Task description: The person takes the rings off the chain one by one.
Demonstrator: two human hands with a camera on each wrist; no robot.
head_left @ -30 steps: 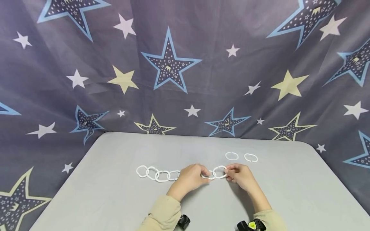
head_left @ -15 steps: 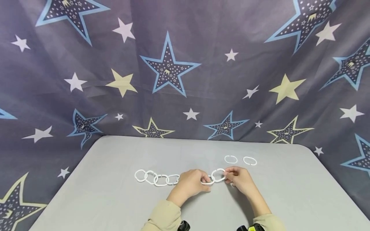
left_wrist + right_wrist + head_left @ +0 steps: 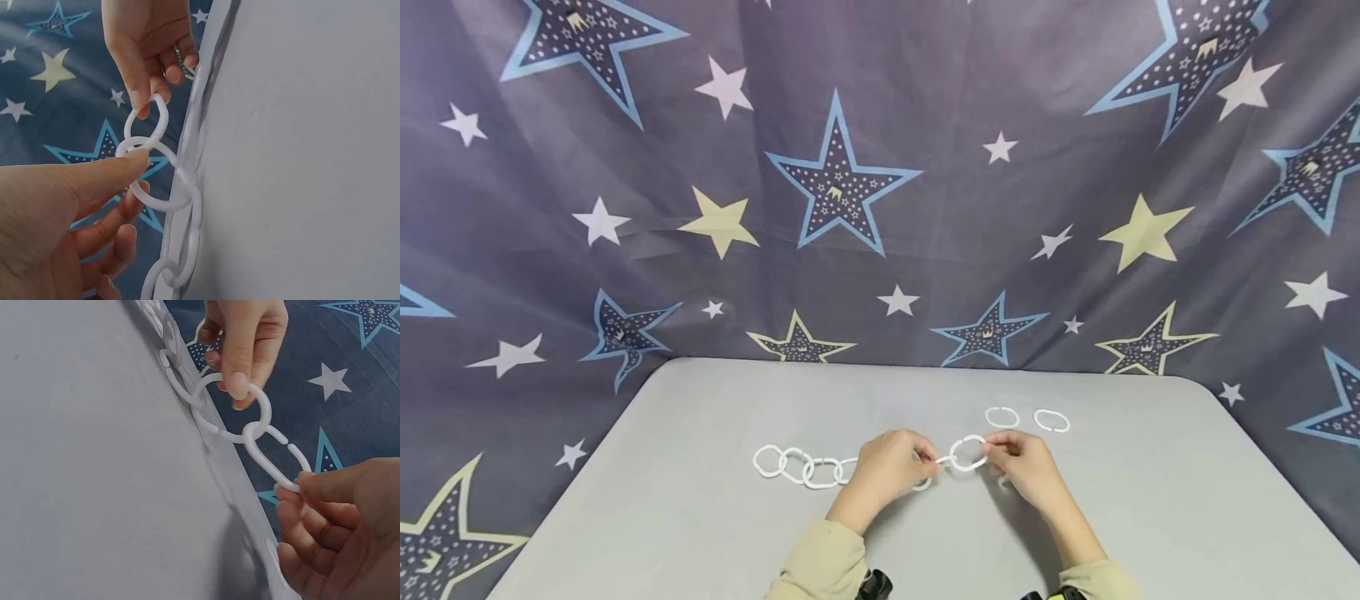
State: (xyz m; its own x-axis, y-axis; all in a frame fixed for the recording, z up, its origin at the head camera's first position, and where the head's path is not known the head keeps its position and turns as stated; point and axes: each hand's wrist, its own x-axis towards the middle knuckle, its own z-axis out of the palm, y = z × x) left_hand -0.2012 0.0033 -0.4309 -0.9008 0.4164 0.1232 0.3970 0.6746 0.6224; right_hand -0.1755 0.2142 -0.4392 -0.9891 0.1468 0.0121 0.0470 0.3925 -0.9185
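Note:
A chain of white plastic links runs from the left across the table and passes under my left hand. Thumb and forefinger of that hand pinch the second-to-last link, which looks tilted in the head view. My right hand pinches the end link at its right side between thumb and fingertips. These two links are looped through each other, and a small gap shows in the end link's side. Part of the chain is hidden behind the left hand in the head view.
Two loose white links, a left one and a right one, lie beyond the right hand on the grey table. Behind the table's far edge hangs a dark curtain printed with stars.
My left fingers have shifted slightly and the link they pinch has tilted, with another link now showing below them. My right hand keeps its hold on the end link. The view has shifted a little.

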